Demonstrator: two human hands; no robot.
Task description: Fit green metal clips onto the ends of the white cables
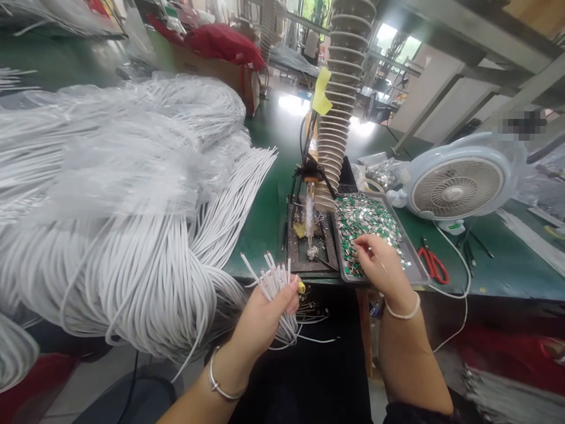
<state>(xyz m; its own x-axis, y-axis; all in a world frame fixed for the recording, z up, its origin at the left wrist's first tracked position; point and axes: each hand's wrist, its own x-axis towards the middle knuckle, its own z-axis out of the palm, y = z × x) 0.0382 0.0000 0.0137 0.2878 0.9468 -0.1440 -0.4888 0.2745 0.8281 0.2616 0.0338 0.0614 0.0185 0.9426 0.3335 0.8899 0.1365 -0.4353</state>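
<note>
My left hand (pixel 267 318) is closed round a bundle of white cables (pixel 274 279), whose cut ends point up and away from me. Over a grey tray (pixel 417 272), my right hand (pixel 380 265) has thumb and forefinger brought together among small green and silver connector boards (pixel 366 221). What sits between those fingertips is too small to make out. Between the two hands, a soldering iron (pixel 310 212) hangs tip down in a stand, with a blob of solder (pixel 312 253) at its tip.
Large heaps of white cable (pixel 145 277), partly under plastic, fill the left side. A ribbed extraction hose (pixel 342 100) rises behind the iron. To the right are red-handled pliers (pixel 435 265), a fan (pixel 457 182) and its white cord (pixel 468 277).
</note>
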